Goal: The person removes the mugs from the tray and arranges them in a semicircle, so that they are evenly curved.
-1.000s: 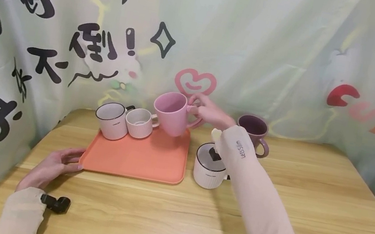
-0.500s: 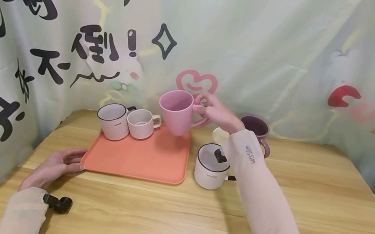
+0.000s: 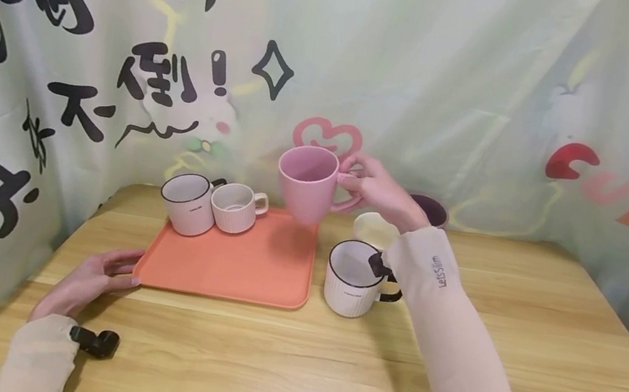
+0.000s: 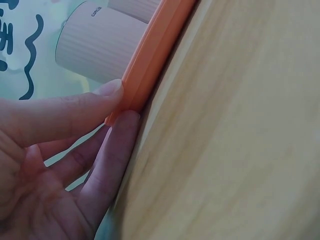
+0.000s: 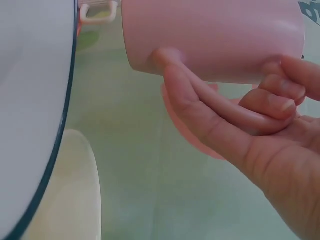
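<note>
A pink mug point(image 3: 304, 191) hangs in the air over the back right corner of an orange tray point(image 3: 226, 275). My right hand point(image 3: 380, 193) holds it by the handle, and the right wrist view shows fingers curled through that handle beneath the mug wall point(image 5: 215, 35). At the tray's front left corner is my left hand point(image 3: 88, 279); seen from the left wrist, thumb and fingers pinch the tray rim point(image 4: 142, 72). On the tray, toward the back left, stand a black-rimmed white mug point(image 3: 187, 211) and a small ribbed white cup point(image 3: 233, 213).
Just right of the tray stands another black-rimmed white mug point(image 3: 350, 292), its black handle pointing right. Behind it is a cream round item point(image 3: 376, 228), partly covered. A dark purple mug point(image 3: 432, 210) is mostly hidden by my right arm. A printed curtain point(image 3: 430, 104) hangs behind the table.
The pink mug in my right hand has moved right and slightly up, away from the small ribbed cup. My left hand and the tray have stayed where they were.
</note>
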